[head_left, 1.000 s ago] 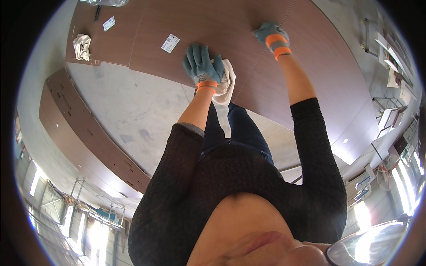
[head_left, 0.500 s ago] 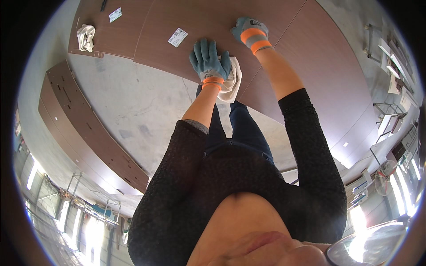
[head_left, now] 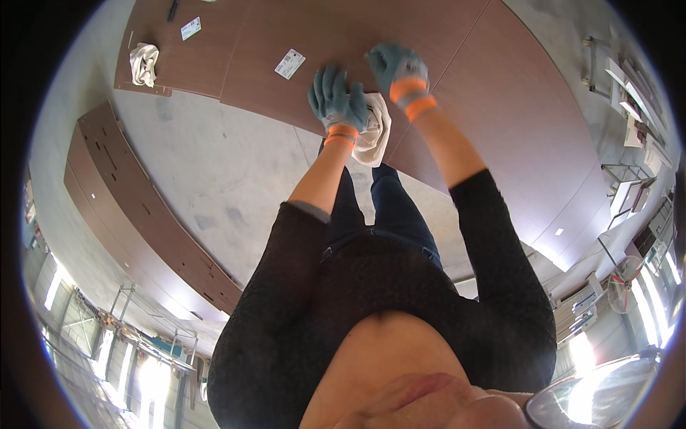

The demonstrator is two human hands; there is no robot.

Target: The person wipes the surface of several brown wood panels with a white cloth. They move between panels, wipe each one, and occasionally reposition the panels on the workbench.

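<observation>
My left hand (head_left: 337,100), in a blue-grey glove with an orange cuff, lies over the brown panel (head_left: 264,100) with its fingers spread. Against its thumb side is a crumpled off-white cloth (head_left: 375,132), which hangs over the panel's near edge. To the right, my right hand (head_left: 398,66) wears a matching glove and is over the panel as well. Its fingers look bent toward the left but are smeared by motion, so I cannot see whether they hold anything. A white printed label (head_left: 289,63) sits on the panel left of my left hand.
Another white label (head_left: 191,28), a second crumpled cloth (head_left: 143,65) and a thin dark object (head_left: 173,10) lie at the far left. A separate slotted brown panel (head_left: 143,193) stands at left on the grey floor (head_left: 207,164). Racks and a fan (head_left: 623,284) are at right.
My right hand has shifted slightly left and down, and its wrist has turned. My left hand stays nearly in place beside the cloth. The view has shifted a little.
</observation>
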